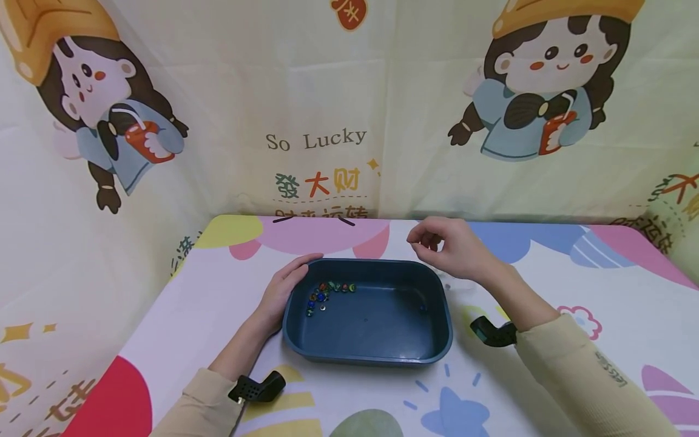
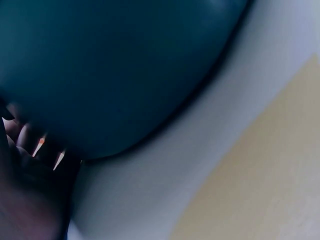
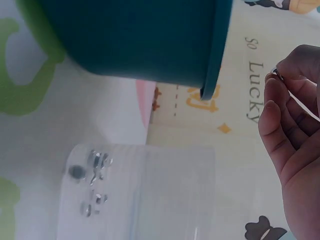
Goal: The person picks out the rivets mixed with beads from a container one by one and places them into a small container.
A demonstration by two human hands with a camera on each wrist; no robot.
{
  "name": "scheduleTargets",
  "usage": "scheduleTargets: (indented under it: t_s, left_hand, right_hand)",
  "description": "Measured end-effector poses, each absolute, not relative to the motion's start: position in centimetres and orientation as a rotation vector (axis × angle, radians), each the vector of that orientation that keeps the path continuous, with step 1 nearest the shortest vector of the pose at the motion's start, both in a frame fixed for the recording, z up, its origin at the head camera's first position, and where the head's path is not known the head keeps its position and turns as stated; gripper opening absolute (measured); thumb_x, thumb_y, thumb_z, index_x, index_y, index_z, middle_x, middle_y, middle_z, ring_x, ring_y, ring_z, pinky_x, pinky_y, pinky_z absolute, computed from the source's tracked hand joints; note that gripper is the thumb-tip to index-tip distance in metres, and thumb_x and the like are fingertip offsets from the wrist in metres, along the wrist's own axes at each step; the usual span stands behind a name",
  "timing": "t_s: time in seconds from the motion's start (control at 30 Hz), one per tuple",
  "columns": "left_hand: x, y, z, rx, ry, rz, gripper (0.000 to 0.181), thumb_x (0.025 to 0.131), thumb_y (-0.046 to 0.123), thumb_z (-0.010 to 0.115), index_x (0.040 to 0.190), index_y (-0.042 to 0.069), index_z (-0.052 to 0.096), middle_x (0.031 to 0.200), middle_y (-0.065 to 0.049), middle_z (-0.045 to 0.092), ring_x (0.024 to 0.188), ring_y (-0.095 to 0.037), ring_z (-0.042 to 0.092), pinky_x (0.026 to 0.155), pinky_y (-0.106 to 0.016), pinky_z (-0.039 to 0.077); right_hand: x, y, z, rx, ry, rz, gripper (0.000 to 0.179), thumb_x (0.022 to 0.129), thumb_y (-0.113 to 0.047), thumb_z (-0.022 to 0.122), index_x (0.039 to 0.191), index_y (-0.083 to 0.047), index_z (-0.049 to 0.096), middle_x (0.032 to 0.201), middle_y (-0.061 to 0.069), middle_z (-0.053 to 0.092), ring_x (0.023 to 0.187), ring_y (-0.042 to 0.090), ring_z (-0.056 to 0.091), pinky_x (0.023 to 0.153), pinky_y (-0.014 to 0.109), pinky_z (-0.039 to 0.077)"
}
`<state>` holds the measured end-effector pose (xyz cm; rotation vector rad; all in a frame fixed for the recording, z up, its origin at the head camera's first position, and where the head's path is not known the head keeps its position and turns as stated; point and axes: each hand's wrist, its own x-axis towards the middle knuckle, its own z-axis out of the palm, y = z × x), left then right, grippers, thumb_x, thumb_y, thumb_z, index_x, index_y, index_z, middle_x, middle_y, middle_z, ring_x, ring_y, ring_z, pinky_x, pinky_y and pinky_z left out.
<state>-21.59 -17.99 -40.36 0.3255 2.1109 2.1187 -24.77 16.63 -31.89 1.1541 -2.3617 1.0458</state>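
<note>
A dark blue rectangular tub (image 1: 371, 358) sits on the table, with several coloured glass marbles (image 1: 345, 287) lined up in its back left corner and a small silvery bead (image 1: 323, 308) close by. My left hand (image 1: 281, 290) rests along the tub's left wall, its fingers reaching toward the back corner. In the left wrist view, those fingers (image 2: 22, 137) are dark and partly hidden by the tub. Behind the tub's right end, my right hand (image 1: 453, 246) is raised. Its thumb and index finger pinch a small shiny silvery bead (image 3: 278, 75).
A clear plastic container (image 3: 175, 190) with several small shiny pieces (image 3: 95, 160) stands right of the tub, partly behind my right forearm in the head view. The patterned cloth (image 1: 459, 413) covers the table, and a printed cloth backdrop (image 1: 415, 133) hangs behind its far edge.
</note>
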Motion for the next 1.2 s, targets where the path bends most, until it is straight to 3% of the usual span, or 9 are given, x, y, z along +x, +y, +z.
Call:
scheduleTargets:
  t_s: [1.2]
  left_hand:
    - [-21.6, -18.0, -40.5, 0.334, 2.119, 2.115, 0.044, 0.110, 0.026, 0.038, 0.147, 0.006, 0.050, 0.147, -0.013, 0.052, 0.134, -0.027, 0.049, 0.111, -0.040, 0.038]
  right_hand:
    - [-24.4, 21.3, -33.5, 0.972, -2.491, 0.929, 0.017, 0.082, 0.011, 0.073, 0.091, -0.004, 0.072, 0.082, -0.006, 0.063, 0.070, 0.012, 0.054, 0.060, 0.025, 0.049]
